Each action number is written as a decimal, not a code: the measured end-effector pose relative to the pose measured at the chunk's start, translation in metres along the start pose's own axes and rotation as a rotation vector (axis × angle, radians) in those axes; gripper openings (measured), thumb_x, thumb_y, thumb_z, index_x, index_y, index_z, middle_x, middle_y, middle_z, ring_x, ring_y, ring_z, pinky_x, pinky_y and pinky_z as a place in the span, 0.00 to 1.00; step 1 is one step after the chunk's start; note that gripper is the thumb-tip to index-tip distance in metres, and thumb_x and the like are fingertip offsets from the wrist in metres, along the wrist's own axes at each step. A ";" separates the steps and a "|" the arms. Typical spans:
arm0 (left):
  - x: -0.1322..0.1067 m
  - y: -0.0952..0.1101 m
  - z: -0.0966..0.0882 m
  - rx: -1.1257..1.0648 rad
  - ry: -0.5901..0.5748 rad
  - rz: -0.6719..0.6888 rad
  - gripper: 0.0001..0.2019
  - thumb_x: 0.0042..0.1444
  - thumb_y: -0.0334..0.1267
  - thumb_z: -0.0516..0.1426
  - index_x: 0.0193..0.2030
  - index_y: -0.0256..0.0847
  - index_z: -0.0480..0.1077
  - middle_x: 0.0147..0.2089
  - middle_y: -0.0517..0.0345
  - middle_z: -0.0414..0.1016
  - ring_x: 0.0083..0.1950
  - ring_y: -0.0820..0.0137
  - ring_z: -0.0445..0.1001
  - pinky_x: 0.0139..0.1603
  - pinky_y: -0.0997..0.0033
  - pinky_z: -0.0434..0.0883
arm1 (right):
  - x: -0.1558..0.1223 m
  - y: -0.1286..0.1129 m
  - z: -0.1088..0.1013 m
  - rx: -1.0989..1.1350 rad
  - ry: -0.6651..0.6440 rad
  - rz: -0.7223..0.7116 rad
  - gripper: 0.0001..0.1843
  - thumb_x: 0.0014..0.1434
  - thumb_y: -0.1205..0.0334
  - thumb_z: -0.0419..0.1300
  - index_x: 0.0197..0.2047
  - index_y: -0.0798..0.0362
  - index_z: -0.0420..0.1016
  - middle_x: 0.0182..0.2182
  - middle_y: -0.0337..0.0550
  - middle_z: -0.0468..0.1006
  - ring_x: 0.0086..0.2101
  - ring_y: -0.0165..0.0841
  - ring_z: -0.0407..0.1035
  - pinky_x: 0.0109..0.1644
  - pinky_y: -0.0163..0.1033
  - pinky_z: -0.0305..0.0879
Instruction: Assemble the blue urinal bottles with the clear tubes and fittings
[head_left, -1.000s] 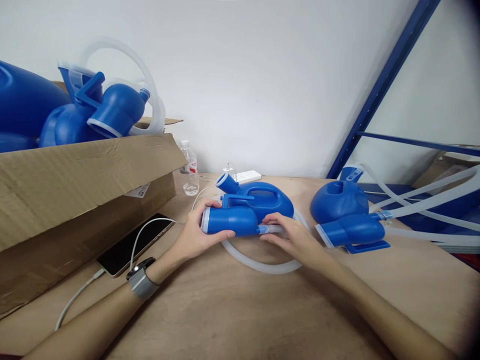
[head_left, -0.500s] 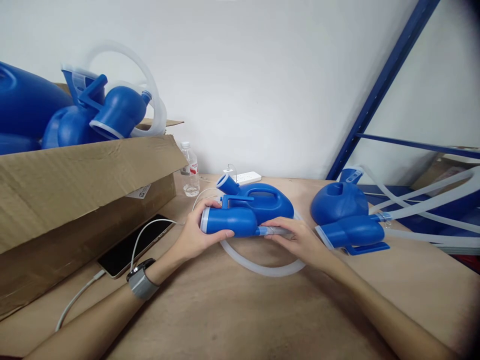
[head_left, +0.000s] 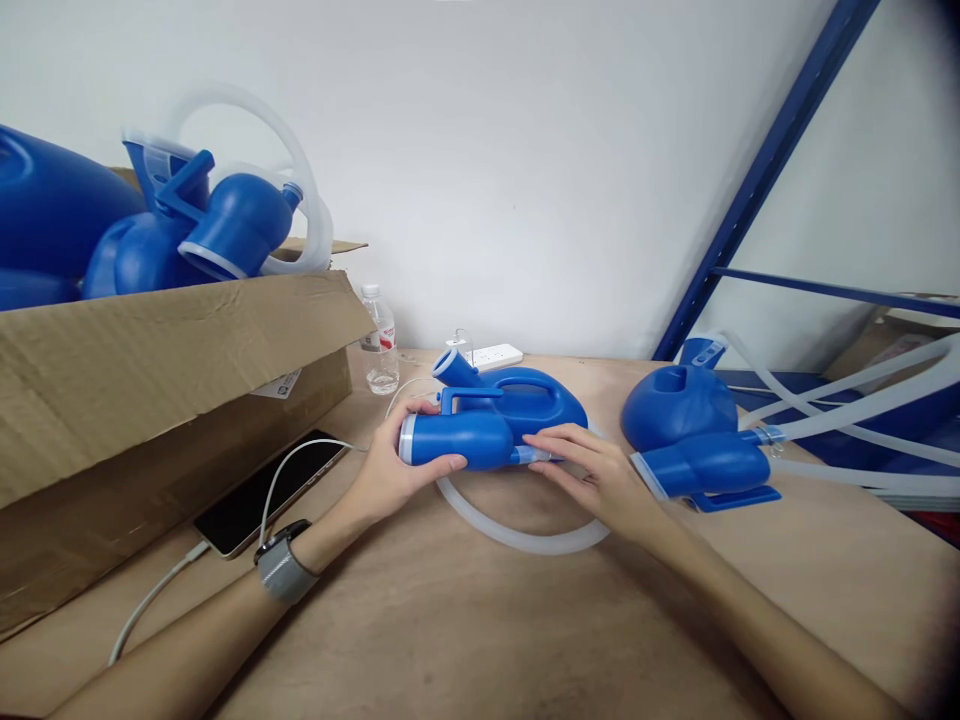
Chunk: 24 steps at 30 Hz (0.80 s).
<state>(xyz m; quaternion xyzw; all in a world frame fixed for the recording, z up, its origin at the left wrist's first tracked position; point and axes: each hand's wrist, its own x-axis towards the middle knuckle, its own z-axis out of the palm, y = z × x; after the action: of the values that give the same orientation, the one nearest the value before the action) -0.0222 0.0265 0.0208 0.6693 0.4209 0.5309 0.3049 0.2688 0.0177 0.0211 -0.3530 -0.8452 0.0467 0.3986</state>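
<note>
My left hand (head_left: 397, 455) is wrapped round the white-rimmed end of a blue plastic urinal funnel (head_left: 461, 441) with a handle on top. From the funnel's narrow end comes a clear tube (head_left: 534, 455). My right hand (head_left: 589, 465) pinches this tube close to the funnel between thumb and fingers. Right behind the funnel lies a blue urinal bottle (head_left: 551, 398) with a grip hole and a tilted open neck. A loop of the translucent tube (head_left: 525, 540) curves over the table in front of both.
At left stands a cardboard box (head_left: 180, 370) full of blue bottles and funnels. A phone (head_left: 270, 490) on a cable, a water bottle (head_left: 380, 345) and a power strip (head_left: 495, 356) are on the table. Another blue bottle (head_left: 679, 405) and funnel (head_left: 705, 465) with tubes lie right, by a blue rack (head_left: 750, 210).
My right hand's fingers have shifted slightly on the tube near the funnel, loosening a little. The funnel has barely moved left; my left hand keeps its hold.
</note>
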 end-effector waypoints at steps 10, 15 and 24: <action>0.002 0.000 0.000 -0.062 0.029 -0.018 0.25 0.45 0.48 0.73 0.46 0.44 0.70 0.51 0.54 0.75 0.51 0.60 0.75 0.50 0.63 0.73 | -0.001 0.002 0.008 0.246 0.247 0.399 0.20 0.54 0.43 0.74 0.39 0.47 0.76 0.39 0.46 0.86 0.42 0.47 0.81 0.51 0.54 0.77; 0.002 -0.002 0.001 -0.129 0.044 -0.056 0.26 0.45 0.48 0.73 0.47 0.43 0.70 0.52 0.54 0.73 0.50 0.61 0.76 0.47 0.64 0.76 | 0.001 0.001 0.005 0.082 0.282 0.158 0.07 0.63 0.52 0.70 0.44 0.41 0.85 0.48 0.45 0.84 0.53 0.47 0.75 0.62 0.59 0.70; 0.004 0.000 0.002 -0.300 0.089 -0.154 0.29 0.44 0.49 0.74 0.48 0.43 0.68 0.50 0.55 0.72 0.37 0.69 0.76 0.28 0.71 0.78 | 0.000 -0.013 0.006 0.164 0.297 0.381 0.19 0.63 0.41 0.65 0.31 0.47 0.82 0.26 0.43 0.79 0.27 0.39 0.74 0.34 0.46 0.73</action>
<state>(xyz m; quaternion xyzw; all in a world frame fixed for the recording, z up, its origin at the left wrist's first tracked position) -0.0205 0.0307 0.0220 0.5580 0.4000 0.5919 0.4223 0.2571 0.0089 0.0213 -0.4756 -0.6890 0.1369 0.5295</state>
